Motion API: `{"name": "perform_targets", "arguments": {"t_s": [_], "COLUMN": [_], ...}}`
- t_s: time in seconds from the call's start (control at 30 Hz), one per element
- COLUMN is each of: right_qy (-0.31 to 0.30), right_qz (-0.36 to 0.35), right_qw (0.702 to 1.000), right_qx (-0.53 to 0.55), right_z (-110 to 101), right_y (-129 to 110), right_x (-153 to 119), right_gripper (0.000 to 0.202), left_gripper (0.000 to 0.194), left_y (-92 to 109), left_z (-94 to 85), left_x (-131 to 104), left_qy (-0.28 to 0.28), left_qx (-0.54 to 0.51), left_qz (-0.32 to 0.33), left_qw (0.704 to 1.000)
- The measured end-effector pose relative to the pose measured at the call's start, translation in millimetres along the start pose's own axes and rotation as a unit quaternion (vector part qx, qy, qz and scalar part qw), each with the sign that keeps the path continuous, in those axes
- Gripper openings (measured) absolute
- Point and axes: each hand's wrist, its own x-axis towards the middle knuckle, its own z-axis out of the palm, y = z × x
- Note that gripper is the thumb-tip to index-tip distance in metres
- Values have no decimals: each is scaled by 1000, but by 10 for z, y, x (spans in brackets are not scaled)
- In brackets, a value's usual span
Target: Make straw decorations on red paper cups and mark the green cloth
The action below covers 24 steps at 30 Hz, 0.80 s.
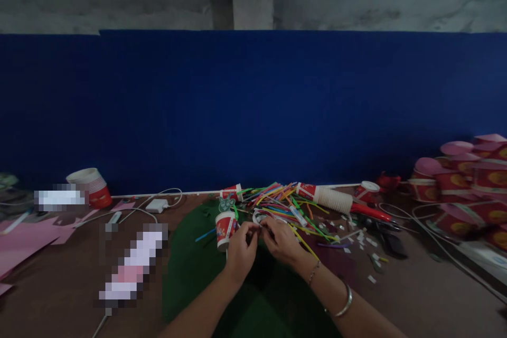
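Observation:
My left hand [242, 249] and my right hand [280, 240] meet over the green mat [186, 269], fingers pinched close together. A curved white strip or loop [259, 215] shows at the fingertips; its kind is unclear, and the fingers partly hide it. Just left of my left hand stands a red and white paper cup [225, 226], with a green scissors-like outline [227, 203] behind it. Beyond both hands lies a loose heap of coloured pipe cleaners or thin sticks [273, 198].
A stack of paper cups [328, 198] lies at the back right, near small white scraps [361, 238] and a black phone-like object [392, 243]. Decorated red cups [455, 187] crowd the far right. Pink paper [31, 240], a charger [157, 205] and cables lie left. A blue panel [253, 105] rises behind.

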Motion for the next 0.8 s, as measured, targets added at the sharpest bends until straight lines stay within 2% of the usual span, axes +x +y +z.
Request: {"name": "perform_targets", "arguments": {"t_s": [0.17,0.3,0.43,0.53,0.6,0.7,0.77,0.8], "right_qy": [5,22,37,25,18,72,140,149], "right_qz": [-9,-12,11,62,89,123,142,140], "right_qw": [1000,999,984,953,936,952,971,977], "right_qx": [4,48,177,296,339,271,134,59], "right_z": [-18,-53,-68,-41,-23,-35,-61,-70], "right_y": [-27,-68,-155,-225,-221,-75,95,184], "right_x": [-1,5,14,24,40,79,102,108], "right_gripper": [15,15,13,12,13,18,17,17], "left_gripper": [12,11,10,11,12,14,18,20], "left_y": [36,62,115,164,189,207,201,191], "left_z": [-20,-29,-45,-68,-86,-98,-80,-62], "left_x": [8,-2,-25,-54,-72,-78,-64,-52], "left_qy": [4,8,30,39,57,99,99,86], "left_qx": [-8,-10,-25,-45,-54,-76,-118,-152], "left_qz": [17,30,48,58,58,40,4,-23], "left_qw": [1000,999,998,997,995,991,988,984]}}
